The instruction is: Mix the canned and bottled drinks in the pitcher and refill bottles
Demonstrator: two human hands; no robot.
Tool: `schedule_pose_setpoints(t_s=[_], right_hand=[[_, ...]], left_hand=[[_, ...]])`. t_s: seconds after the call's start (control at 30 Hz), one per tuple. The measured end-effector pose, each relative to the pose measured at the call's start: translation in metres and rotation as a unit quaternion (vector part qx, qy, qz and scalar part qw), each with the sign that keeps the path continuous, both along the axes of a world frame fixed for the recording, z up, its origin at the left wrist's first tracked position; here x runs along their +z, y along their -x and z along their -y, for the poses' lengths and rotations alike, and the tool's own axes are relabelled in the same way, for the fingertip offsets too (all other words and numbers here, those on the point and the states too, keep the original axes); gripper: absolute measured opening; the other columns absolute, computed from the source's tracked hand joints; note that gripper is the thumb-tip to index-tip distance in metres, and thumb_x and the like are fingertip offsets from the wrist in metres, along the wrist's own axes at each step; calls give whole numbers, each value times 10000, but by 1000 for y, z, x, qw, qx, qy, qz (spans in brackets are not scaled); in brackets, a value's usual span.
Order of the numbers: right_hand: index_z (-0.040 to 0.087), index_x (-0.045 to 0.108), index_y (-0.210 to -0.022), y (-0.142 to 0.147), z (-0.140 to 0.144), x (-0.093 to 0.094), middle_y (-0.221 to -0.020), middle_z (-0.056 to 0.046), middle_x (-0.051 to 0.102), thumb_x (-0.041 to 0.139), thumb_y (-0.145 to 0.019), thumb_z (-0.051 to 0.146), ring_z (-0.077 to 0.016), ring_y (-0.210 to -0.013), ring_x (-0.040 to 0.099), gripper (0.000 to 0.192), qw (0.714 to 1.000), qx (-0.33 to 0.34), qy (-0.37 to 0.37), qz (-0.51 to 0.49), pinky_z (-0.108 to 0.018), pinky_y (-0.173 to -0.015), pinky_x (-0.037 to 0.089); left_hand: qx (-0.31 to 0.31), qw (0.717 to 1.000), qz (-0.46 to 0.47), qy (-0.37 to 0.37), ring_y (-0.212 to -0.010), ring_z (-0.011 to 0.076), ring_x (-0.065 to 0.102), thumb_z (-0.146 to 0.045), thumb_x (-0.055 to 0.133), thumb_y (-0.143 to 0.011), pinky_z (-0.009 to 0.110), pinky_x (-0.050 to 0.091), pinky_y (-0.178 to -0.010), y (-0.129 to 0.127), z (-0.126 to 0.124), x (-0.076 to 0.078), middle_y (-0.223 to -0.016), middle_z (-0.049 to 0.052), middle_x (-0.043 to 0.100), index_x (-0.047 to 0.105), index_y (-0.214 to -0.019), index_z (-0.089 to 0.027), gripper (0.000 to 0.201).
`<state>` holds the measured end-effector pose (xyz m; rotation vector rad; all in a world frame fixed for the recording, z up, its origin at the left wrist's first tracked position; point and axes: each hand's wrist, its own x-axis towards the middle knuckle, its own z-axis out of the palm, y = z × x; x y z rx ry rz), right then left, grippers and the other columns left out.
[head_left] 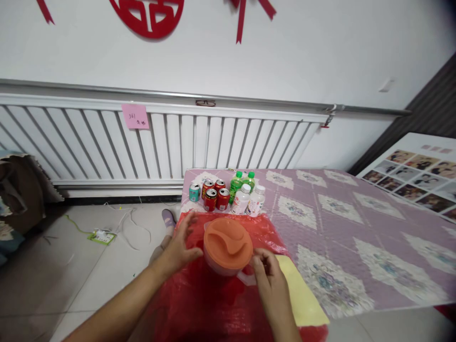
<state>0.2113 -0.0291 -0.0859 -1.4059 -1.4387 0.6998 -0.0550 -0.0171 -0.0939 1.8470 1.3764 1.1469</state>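
On red sheeting (228, 313), an orange-lidded jug (228, 242). Left of the jug, left hand (180, 248), fingers spread, grasping nothing. Right of it, right hand (270, 280), fingers curled by the handle (249, 279); can't tell if gripping. Beyond it, cans (210, 201) and bottles (241, 200).

Red emblem (151, 34), top beyond frame
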Motion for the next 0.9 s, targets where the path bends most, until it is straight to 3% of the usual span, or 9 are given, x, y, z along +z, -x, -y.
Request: schedule_pose_setpoints(t_s=[0.07, 0.13, 0.27, 0.37, 0.53, 0.63, 0.9], right_hand=[[205, 643, -1067, -1, 0, 10, -1012, -107, 701, 583, -840, 564, -244, -850, 644, 430, 999, -30, -25, 30, -332, -650, 521], [224, 668, -1072, 3, -1, 24, -1069, -110, 691, 605, -846, 532, -257, -915, 639, 388, 994, -18, -63, 83, -328, -642, 514], [233, 711, -1003, 26, -11, 55, -971, -92, 710, 596, -885, 453, -256, -899, 645, 275, 963, 87, -140, 213, -373, -769, 508], [201, 717, -1024, 47, -25, 66, -960, -110, 733, 639, -856, 376, -277, -876, 662, 255, 921, 117, -146, 342, -402, -796, 491], [180, 726, -893, 69, -41, 70, -888, -112, 743, 636, -853, 265, -277, -800, 688, 130, 848, 119, -67, 512, -370, -724, 458], [177, 702, -832, 73, -43, 74, -856, -93, 733, 591, -890, 231, -243, -775, 689, 136, 841, 128, -43, 524, -340, -709, 451], [189, 645, -734, 75, -46, 69, -754, -71, 705, 575, -879, 227, -205, -630, 664, 166, 838, 100, -61, 533, -306, -601, 433]], left_hand=[[-31, 998, 27, 48, -1498, 353, 277, -435, 854, -690, 546, 337, -1180, -7, 8, -24, -1625, 222, 209, -16, -1549, -258, 1234], [-46, 995, 43, 82, -1505, 385, 241, -356, 933, -564, 571, 304, -1196, -20, 12, -38, -1638, 231, 155, -66, -1550, -260, 1406], [-66, 992, 65, 87, -1517, 385, 200, -280, 969, -470, 583, 264, -1218, -43, 11, -43, -1652, 222, 91, -227, -1524, -274, 1594], [-85, 986, 125, 70, -1522, 365, 192, -270, 973, -452, 567, 219, -1240, -53, 6, -41, -1648, 223, 95, -183, -1537, -248, 1585], [-66, 970, 228, 44, -1466, 377, 306, -198, 925, -438, 559, 239, -1234, -62, 4, -40, -1588, 190, 275, 97, -1538, -221, 1377], [-30, 967, 246, 55, -1439, 393, 340, -187, 902, -442, 569, 250, -1220, -66, 6, -39, -1541, 191, 342, 209, -1495, -191, 1261], [-7, 968, 242, 60, -1451, 380, 323, -244, 908, -455, 545, 270, -1218, -72, 8, -47, -1573, 171, 302, 184, -1504, -215, 1276]])
